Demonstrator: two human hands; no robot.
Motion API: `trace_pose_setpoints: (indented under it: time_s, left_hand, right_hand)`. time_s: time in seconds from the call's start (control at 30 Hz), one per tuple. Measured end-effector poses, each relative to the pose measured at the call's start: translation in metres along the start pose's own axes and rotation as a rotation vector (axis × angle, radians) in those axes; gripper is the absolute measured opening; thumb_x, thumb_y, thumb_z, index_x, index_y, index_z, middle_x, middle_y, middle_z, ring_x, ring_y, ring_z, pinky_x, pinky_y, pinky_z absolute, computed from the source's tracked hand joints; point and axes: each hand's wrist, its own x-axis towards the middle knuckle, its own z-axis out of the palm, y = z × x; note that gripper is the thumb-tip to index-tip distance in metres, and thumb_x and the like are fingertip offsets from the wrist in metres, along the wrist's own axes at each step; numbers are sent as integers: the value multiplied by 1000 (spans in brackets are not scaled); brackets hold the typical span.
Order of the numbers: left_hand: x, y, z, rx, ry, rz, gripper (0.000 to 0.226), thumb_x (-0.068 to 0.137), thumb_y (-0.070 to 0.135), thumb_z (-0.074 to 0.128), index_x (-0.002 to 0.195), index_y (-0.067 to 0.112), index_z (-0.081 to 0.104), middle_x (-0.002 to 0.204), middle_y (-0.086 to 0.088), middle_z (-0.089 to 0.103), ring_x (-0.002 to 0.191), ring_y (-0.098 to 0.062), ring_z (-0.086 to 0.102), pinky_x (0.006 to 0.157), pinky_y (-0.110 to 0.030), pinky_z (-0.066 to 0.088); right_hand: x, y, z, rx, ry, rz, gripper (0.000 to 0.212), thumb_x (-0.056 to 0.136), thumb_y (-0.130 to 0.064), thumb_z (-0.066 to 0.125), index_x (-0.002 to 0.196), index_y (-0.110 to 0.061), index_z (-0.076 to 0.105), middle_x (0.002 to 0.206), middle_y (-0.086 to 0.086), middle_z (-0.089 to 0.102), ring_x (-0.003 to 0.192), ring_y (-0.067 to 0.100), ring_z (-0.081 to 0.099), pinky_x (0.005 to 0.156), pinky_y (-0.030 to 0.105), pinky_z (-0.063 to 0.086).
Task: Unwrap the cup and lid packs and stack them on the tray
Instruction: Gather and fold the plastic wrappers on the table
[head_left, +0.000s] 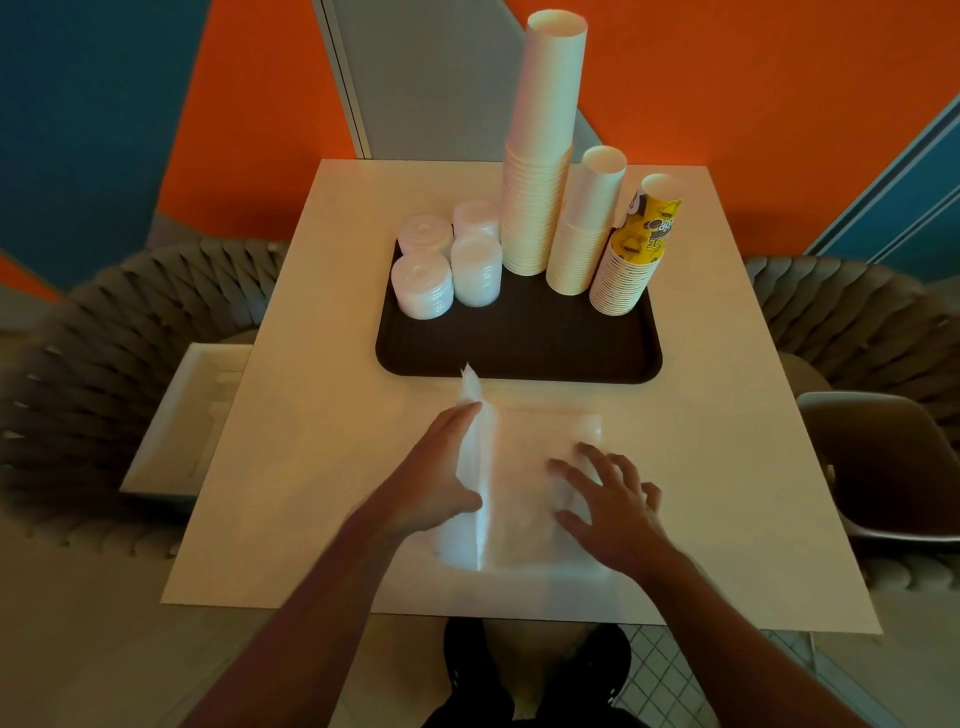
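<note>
Clear plastic wrap (519, 483) lies flat, fold running toward the tray (519, 358); both hands' grip released, pressing it.

Print shows on 1 item only: the yellow printed cup stack (636, 249), standing at the right end of the dark tray (519, 343).
- The cups stand upside down, so the lettering is inverted.
- Dark block letters on a yellow ground, with a brown-and-white band above them; too small and blurred to read as words.
- A round dark motif sits beside the letters; its form cannot be made out.

No brand, number or sign can be read with certainty anywhere in the head view. The other cup and lid stacks on the tray carry no legible marking.
</note>
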Motion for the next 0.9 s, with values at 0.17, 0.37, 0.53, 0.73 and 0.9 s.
trace_pose_setpoints:
  time_s: [0.17, 0.37, 0.53, 0.73, 0.9]
  left_hand:
    - [17, 20, 17, 19, -29, 24, 103, 79, 3, 77, 159, 22, 16, 165, 6, 14, 147, -10, 21, 91, -10, 33]
    - [41, 43, 54, 53, -93, 43, 102, 81, 4, 78, 159, 17, 13, 166, -1, 14, 149, -20, 23, 93, -16, 42]
    - [54, 50, 80, 79, -140, 38, 99, 84, 9, 78, 159, 12, 13, 166, -5, 13, 151, -24, 20, 106, -23, 37]
    - [61, 51, 95, 112, -146, 12, 100, 85, 4, 77, 160, 16, 12, 166, -2, 13, 151, -23, 20, 107, -27, 40]
    - [68, 52, 104, 18, -151, 2, 107, 80, 11, 82, 160, 25, 11, 162, -2, 20, 146, -25, 28, 98, -24, 43]
  right_hand:
    - [0, 1, 6, 6, 25, -4, 62, 92, -69, 49, 149, -57, 27, 165, -14, 11, 149, 25, 14, 113, 54, 26]
    - [1, 2, 8, 7, 29, -17, 58, 93, -68, 47, 147, -55, 29, 164, -12, 12, 148, 25, 14, 112, 55, 26]
    - [2, 4, 4, 54, -7, 7, 62, 95, -67, 46, 152, -51, 27, 167, -11, 7, 151, 24, 8, 115, 54, 22]
    - [-8, 22, -10, 261, 74, 87, 55, 101, -49, 50, 152, -50, 29, 166, -11, 15, 151, 22, 20, 116, 52, 24]
    - [-14, 35, -8, 398, 112, 95, 55, 102, -32, 54, 153, -41, 33, 162, -8, 26, 146, 16, 33, 115, 48, 31]
